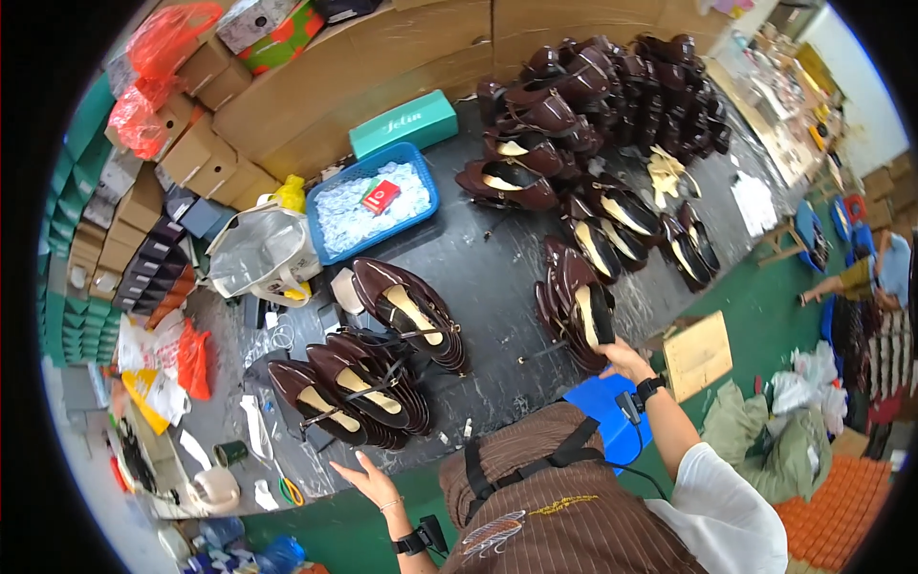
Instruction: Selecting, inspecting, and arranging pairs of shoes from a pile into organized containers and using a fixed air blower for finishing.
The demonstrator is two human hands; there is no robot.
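the right hand [626, 359] gripped a row of dark brown heeled shoes [574, 306] at the table edge, the left hand [368, 475] hung spread and empty, and many stacks [612, 86] seemed untouched.

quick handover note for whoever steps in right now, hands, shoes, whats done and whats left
Left hand: open, palm up, holding nothing, over the near table edge by the near-left shoe stack.
Right hand: gripping a dark shoe at the end of the near-right stack.
Shoes: dark glossy pairs in nested stacks across the black table, with a big pile at the far end. Blue basket of white pieces sits far left with a teal box behind it.
Done: many shoes already stacked in rows.
Left: cannot tell from this view; the shoe in the right hand is not yet set down.
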